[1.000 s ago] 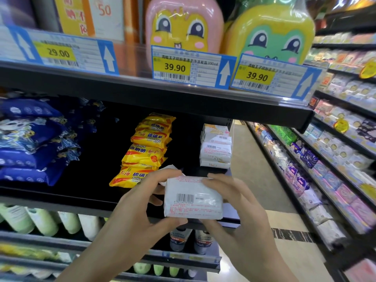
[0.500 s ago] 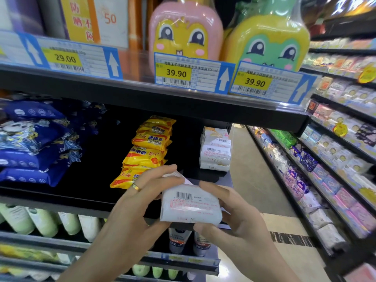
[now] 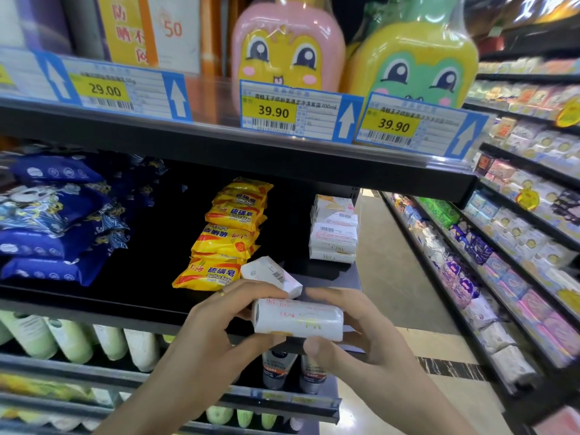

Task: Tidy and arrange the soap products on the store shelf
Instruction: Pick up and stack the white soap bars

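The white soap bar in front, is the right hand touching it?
Touching: the head view shows the right hand with fingers curled around the white soap bar's right end.

White soap bars: two at the shelf front, one held, one behind it; stacked white bars, about five. Yellow sulfur soap packs: about five. Cartoon bottles: two, pink and yellow-green. Price tags: three.

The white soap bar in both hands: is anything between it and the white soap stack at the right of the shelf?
Nothing visible blocks it. The white soap bar, held by the left hand and right hand, has bare shelf before the white soap stack. Another white bar lies left of that path.
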The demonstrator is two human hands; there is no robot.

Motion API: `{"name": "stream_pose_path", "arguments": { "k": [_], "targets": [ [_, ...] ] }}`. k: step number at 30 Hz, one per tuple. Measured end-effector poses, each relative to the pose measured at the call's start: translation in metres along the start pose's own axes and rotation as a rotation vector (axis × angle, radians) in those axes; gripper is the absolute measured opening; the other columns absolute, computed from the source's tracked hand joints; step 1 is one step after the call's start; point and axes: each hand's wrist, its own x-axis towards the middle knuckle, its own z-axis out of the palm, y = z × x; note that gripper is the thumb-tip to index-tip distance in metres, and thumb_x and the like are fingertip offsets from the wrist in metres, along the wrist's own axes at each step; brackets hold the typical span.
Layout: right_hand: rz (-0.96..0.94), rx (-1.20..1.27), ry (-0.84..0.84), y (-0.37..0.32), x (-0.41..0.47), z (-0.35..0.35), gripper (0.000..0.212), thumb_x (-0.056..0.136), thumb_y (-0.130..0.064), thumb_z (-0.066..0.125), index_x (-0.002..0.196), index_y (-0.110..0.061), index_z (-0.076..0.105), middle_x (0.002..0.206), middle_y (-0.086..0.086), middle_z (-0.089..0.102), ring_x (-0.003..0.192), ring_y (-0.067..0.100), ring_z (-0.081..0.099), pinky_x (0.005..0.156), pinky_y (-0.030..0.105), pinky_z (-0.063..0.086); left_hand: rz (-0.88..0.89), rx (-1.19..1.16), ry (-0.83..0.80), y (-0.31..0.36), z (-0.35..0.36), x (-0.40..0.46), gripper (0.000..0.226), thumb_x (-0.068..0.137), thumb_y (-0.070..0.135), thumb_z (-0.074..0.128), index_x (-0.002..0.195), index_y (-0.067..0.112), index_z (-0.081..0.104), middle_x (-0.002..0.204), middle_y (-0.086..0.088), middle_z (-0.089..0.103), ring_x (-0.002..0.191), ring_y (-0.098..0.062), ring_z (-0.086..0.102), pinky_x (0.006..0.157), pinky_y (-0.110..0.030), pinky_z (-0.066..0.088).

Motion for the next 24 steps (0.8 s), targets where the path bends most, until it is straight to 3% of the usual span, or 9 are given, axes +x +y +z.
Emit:
{"name": "stream_pose_path", "arguments": {
  "k": [5,7,10,13,17,21,24],
  "targets": [
    [-0.081,-0.135,0.069,0.002,-0.002,0.000,0.074,0.075,-0.050,0.079,0.140,-0.060,0.045,0.141,-0.024,0.049,0.129,0.001,0.054,0.096,0.020,0.053,-0.138,-0.134,-0.027,0.000,0.003,0.001,0.047,0.085,0.058,0.077,0.128,0.049,0.062,0.123,0.016,0.070,0.111,-0.013,0.068,0.086,-0.032,0.059],
    [-0.155,-0.203,0.101,0.006,-0.002,0.000,0.081,0.078,-0.039,0.083,0.146,-0.055,0.041,0.147,-0.022,0.044,0.133,0.004,0.050,0.101,0.013,0.044,-0.173,-0.192,-0.039,0.001,0.004,0.001,0.049,0.082,0.057,0.073,0.128,0.046,0.062,0.121,0.013,0.072,0.110,-0.013,0.069,0.086,-0.036,0.060],
    [-0.238,-0.306,0.127,0.011,0.000,0.002,0.093,0.079,-0.022,0.087,0.151,-0.051,0.036,0.151,-0.023,0.037,0.140,0.010,0.045,0.106,0.020,0.046,-0.236,-0.263,-0.055,0.004,0.003,0.003,0.046,0.083,0.058,0.072,0.125,0.040,0.065,0.120,0.008,0.074,0.109,-0.014,0.071,0.091,-0.040,0.059],
    [-0.277,-0.384,0.125,0.011,0.002,0.004,0.096,0.078,-0.022,0.083,0.152,-0.055,0.032,0.156,-0.018,0.033,0.148,0.014,0.036,0.107,0.029,0.045,-0.287,-0.327,-0.071,0.007,0.004,0.006,0.039,0.092,0.052,0.073,0.127,0.036,0.066,0.124,0.006,0.074,0.116,-0.015,0.070,0.100,-0.042,0.055],
    [-0.291,-0.409,0.109,0.012,0.003,0.006,0.096,0.079,-0.017,0.082,0.151,-0.055,0.032,0.152,-0.019,0.034,0.147,0.015,0.035,0.104,0.014,0.042,-0.342,-0.369,-0.078,0.010,0.004,0.008,0.026,0.094,0.039,0.072,0.121,0.041,0.069,0.122,0.008,0.075,0.114,-0.012,0.071,0.097,-0.037,0.058],
    [-0.305,-0.445,0.096,0.015,0.004,0.005,0.098,0.079,-0.010,0.084,0.152,-0.051,0.034,0.153,-0.017,0.033,0.144,0.017,0.040,0.102,0.011,0.041,-0.404,-0.443,-0.065,0.015,0.004,0.010,0.022,0.090,0.047,0.073,0.111,0.043,0.073,0.114,0.006,0.078,0.107,-0.011,0.074,0.087,-0.024,0.058],
    [-0.315,-0.452,0.099,0.013,0.005,0.006,0.093,0.080,-0.014,0.084,0.151,-0.050,0.036,0.153,-0.018,0.034,0.143,0.017,0.041,0.106,0.016,0.041,-0.492,-0.448,-0.068,0.017,0.002,0.013,0.027,0.082,0.054,0.068,0.106,0.045,0.075,0.110,0.005,0.080,0.102,-0.015,0.075,0.093,-0.037,0.060]
  ]
}}
